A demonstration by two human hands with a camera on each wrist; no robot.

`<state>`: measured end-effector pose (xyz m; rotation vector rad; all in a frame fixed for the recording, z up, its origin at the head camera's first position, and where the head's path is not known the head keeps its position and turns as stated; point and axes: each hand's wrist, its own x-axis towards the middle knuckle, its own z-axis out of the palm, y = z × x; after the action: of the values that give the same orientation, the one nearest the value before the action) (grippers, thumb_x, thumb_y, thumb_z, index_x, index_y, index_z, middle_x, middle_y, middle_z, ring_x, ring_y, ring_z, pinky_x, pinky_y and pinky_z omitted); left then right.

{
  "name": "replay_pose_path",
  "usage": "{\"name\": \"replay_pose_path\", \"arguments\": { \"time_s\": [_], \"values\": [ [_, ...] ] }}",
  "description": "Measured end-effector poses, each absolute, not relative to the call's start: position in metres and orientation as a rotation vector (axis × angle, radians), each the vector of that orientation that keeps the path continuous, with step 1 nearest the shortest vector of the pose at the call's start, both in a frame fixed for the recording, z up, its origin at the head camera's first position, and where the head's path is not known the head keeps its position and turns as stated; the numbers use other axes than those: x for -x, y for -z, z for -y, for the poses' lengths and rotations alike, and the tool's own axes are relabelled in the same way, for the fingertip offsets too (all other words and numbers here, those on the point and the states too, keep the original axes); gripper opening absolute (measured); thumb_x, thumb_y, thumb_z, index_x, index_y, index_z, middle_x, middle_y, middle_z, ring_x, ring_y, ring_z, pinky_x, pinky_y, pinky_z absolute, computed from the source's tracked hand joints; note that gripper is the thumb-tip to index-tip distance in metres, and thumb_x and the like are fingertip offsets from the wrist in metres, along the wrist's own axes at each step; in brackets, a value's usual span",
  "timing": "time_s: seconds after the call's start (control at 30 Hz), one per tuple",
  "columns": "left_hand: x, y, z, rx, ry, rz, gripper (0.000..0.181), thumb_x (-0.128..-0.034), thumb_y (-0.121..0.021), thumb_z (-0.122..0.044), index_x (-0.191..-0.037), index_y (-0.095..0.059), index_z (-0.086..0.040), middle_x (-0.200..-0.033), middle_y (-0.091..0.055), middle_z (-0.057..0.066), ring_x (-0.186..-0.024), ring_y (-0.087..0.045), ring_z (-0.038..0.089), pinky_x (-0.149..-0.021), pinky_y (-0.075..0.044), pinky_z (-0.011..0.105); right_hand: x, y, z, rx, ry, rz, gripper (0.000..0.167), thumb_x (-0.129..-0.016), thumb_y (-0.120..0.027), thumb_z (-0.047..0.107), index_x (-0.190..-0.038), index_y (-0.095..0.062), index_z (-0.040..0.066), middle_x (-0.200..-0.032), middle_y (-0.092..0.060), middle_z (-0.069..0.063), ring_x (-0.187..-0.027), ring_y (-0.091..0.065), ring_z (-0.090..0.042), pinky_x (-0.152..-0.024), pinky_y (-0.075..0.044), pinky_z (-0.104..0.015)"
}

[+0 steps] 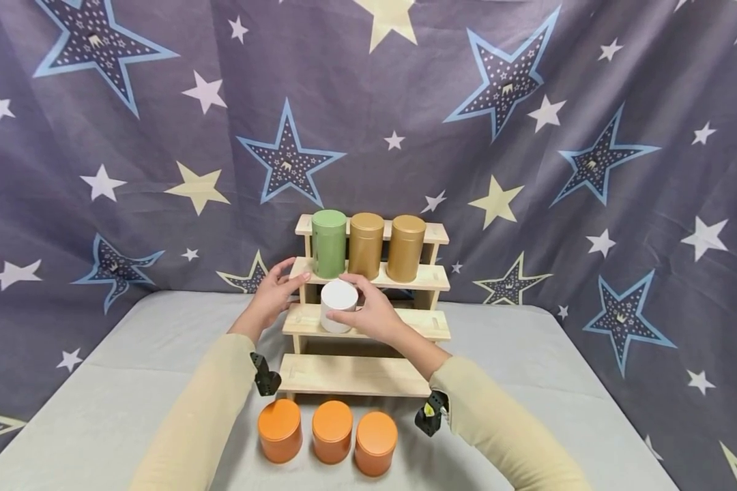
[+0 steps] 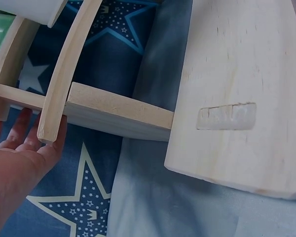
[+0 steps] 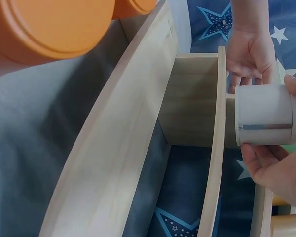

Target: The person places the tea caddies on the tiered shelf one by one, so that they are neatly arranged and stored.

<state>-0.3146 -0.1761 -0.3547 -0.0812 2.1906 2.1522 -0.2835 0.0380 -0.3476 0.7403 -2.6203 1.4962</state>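
White, a canister (image 1: 337, 301) is clamped by fingers of the right hand (image 1: 373, 315), the wooden rack (image 1: 356, 375) being gripped by those of the left hand (image 1: 275, 292).

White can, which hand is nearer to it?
Right. The right hand grips the white can; the left hand is at the left end of the wooden stand, apart from the can.
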Motion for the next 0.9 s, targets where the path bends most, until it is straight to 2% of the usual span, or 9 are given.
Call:
{"name": "replay_pose_path", "arguments": {
  "time_s": [0.33,0.67,0.9],
  "values": [
    [0.33,0.372,0.179,0.088,-2.128,-2.256,0.075,-0.0903,-0.061,-0.034,-0.15,-0.016,-0.024,-0.149,-0.034,0.017,-0.135,-0.035,0.032,-0.106,-0.034,0.055,0.291,0.349,-0.03,-0.738,-1.488,2.614,0.068,-0.076,-0.079,0.024,-0.135,-0.046,0.014,-0.128,-0.055,-0.007,-0.107,-0.056,-0.019,-0.088,-0.048,-0.034],
    [0.331,0.372,0.179,0.073,-2.135,-2.25,0.074,-0.0905,-0.061,-0.033,-0.149,-0.017,-0.023,-0.148,-0.034,0.018,-0.134,-0.037,0.033,-0.104,-0.036,0.054,0.296,0.355,-0.025,-0.716,-1.53,2.6,0.07,-0.077,-0.078,0.027,-0.136,-0.045,0.012,-0.129,-0.054,-0.008,-0.108,-0.056,-0.021,-0.089,-0.047,-0.036],
    [0.329,0.372,0.179,0.097,-2.124,-2.258,0.075,-0.0906,-0.061,-0.033,-0.15,-0.016,-0.023,-0.149,-0.033,0.018,-0.136,-0.034,0.032,-0.106,-0.034,0.055,0.295,0.358,-0.024,-0.72,-1.531,2.592,0.071,-0.078,-0.076,0.032,-0.137,-0.043,0.012,-0.126,-0.054,-0.009,-0.106,-0.056,-0.019,-0.088,-0.047,-0.033]
  ]
}}
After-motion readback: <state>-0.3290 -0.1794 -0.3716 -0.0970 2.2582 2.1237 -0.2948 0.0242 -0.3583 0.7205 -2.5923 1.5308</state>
